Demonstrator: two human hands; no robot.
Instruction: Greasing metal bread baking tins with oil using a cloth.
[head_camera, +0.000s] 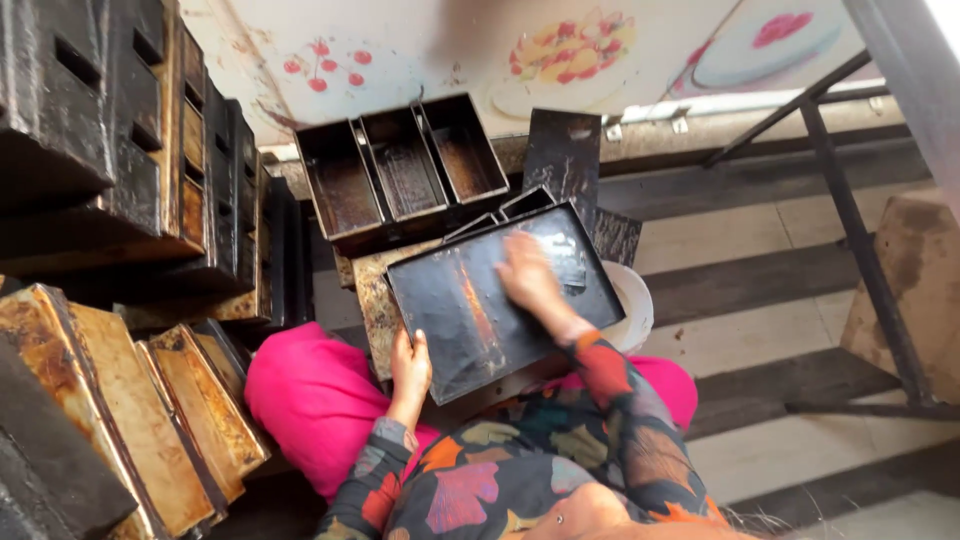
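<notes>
You sit on a floor (800, 230) of pale tiles crossed by dark stripes, running up to the wall at the top. A strapped set of three dark loaf tins (400, 172) rests on it near the wall, with a flat dark lid (563, 150) propped just beside it. To your left, stacks of blackened baking tins (130, 150) rise from the floor, and nearer you a row of rust-browned tins (130, 410) leans on edge. A white bucket (632, 305) stands by your right knee. On the right, a dark metal frame (860, 260) plants its legs on the tiles.
</notes>
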